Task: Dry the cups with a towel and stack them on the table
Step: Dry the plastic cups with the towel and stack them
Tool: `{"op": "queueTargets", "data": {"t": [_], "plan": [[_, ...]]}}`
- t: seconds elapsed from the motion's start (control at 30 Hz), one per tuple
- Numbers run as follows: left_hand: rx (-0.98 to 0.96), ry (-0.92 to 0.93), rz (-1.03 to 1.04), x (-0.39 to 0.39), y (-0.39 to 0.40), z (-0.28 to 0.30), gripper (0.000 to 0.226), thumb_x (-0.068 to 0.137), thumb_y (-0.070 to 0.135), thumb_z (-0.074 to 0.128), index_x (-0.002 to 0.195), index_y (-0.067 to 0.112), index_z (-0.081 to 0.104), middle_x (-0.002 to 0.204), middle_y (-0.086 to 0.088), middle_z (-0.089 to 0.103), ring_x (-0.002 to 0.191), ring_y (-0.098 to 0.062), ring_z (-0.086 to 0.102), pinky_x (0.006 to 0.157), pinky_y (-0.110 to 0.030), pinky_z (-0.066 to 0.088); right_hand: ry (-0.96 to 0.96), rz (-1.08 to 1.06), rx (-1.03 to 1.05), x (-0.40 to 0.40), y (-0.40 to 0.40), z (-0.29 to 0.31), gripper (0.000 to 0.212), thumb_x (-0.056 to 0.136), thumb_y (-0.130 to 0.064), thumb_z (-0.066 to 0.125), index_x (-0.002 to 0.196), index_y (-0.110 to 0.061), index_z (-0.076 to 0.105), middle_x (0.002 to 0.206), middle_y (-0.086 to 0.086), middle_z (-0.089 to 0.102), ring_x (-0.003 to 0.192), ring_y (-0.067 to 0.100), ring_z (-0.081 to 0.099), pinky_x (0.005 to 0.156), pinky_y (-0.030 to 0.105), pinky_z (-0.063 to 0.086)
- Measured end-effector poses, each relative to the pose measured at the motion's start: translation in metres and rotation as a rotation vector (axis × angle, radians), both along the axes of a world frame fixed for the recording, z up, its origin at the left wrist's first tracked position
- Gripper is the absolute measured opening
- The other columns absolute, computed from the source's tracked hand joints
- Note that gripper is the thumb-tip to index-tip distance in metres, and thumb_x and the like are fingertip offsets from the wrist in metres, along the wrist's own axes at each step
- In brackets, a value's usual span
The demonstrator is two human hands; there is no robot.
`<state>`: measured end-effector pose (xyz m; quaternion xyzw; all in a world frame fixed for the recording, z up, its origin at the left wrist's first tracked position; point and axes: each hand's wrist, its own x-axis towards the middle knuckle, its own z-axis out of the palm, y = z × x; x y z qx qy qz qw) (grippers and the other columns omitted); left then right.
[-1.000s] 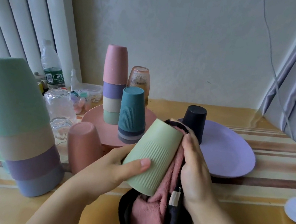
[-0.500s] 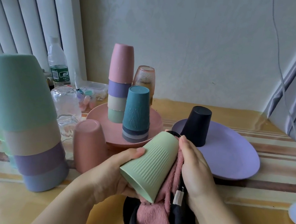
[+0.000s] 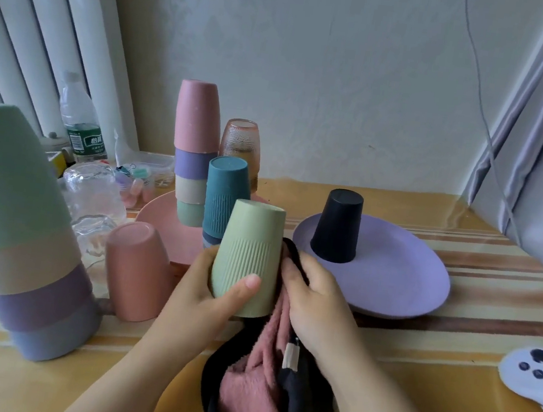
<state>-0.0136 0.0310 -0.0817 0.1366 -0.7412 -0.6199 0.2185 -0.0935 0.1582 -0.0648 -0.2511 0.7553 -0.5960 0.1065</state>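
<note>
My left hand (image 3: pixel 206 294) grips a light green ribbed cup (image 3: pixel 250 255), held nearly upright with its base up. My right hand (image 3: pixel 316 298) holds a pink and black towel (image 3: pixel 258 377) against the cup's right side; the towel hangs down to the table. A teal cup stack (image 3: pixel 226 196) and a tall pink-topped stack (image 3: pixel 194 150) stand upside down on a pink plate (image 3: pixel 161 222). A black cup (image 3: pixel 338 226) stands inverted on a purple plate (image 3: pixel 392 273). At the near left rises a big stack with a mint cup on top (image 3: pixel 12 223), beside a lone pink cup (image 3: pixel 137 269).
An amber glass (image 3: pixel 242 143) stands behind the teal stack. Clear glasses (image 3: pixel 95 196), a water bottle (image 3: pixel 81 122) and a small plastic box of clips (image 3: pixel 145 168) crowd the back left. A white ghost-shaped coaster (image 3: pixel 537 375) lies at the right. Curtains hang on both sides.
The green cup has swung from tilted to nearly upright, base up, and risen a little. My left thumb now lies across its front. The right hand stays on the towel beside it.
</note>
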Motion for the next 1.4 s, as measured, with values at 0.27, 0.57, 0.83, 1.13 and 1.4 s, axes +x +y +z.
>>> {"op": "queueTargets", "data": {"t": [0.27,0.57,0.83,1.13,1.4], "plan": [[-0.108,0.009,0.174,-0.013,0.005,0.01,0.047,0.068,0.031,0.083,0.106,0.026,0.056,0.094,0.006,0.07,0.089,-0.011,0.067,0.064,-0.03,0.059,0.313,-0.098,0.254,-0.028,0.018,-0.012,0.042,0.096,-0.002,0.043,0.127,-0.024,0.059,0.124,-0.002,0.059,0.111,0.011,0.056,0.09,0.011,0.038],[-0.368,-0.026,0.093,-0.111,0.007,0.088,0.045,0.074,0.036,0.081,0.11,0.014,0.064,0.098,0.003,0.069,0.087,-0.01,0.065,0.072,-0.022,0.052,0.274,-0.109,0.231,-0.03,0.02,-0.018,0.036,0.1,-0.013,0.039,0.13,-0.02,0.057,0.124,0.0,0.061,0.112,0.012,0.055,0.082,0.006,0.032],[-0.347,-0.067,-0.014,-0.192,0.032,0.107,0.04,0.076,0.029,0.081,0.105,0.01,0.062,0.084,0.005,0.06,0.074,-0.007,0.057,0.057,-0.018,0.043,0.336,-0.088,0.253,-0.036,0.019,-0.021,0.038,0.1,-0.012,0.035,0.132,-0.021,0.054,0.125,-0.002,0.059,0.117,0.009,0.05,0.089,0.008,0.03],[-0.419,-0.242,-0.029,-0.197,0.032,0.062,0.044,0.075,0.033,0.082,0.102,0.015,0.052,0.083,0.011,0.052,0.089,-0.017,0.055,0.07,-0.025,0.042,0.363,-0.098,0.254,-0.038,0.018,-0.023,0.038,0.099,-0.012,0.036,0.131,-0.021,0.055,0.124,-0.002,0.061,0.116,0.011,0.052,0.081,0.003,0.025],[-0.466,-0.378,-0.063,-0.2,0.033,0.029,0.061,0.074,0.035,0.082,0.121,0.011,0.052,0.108,0.0,0.058,0.095,-0.018,0.052,0.078,-0.029,0.042,0.316,-0.099,0.212,-0.04,0.015,-0.027,0.04,0.094,-0.008,0.039,0.124,-0.025,0.061,0.115,-0.001,0.065,0.107,0.015,0.057,0.082,0.015,0.04]]}}
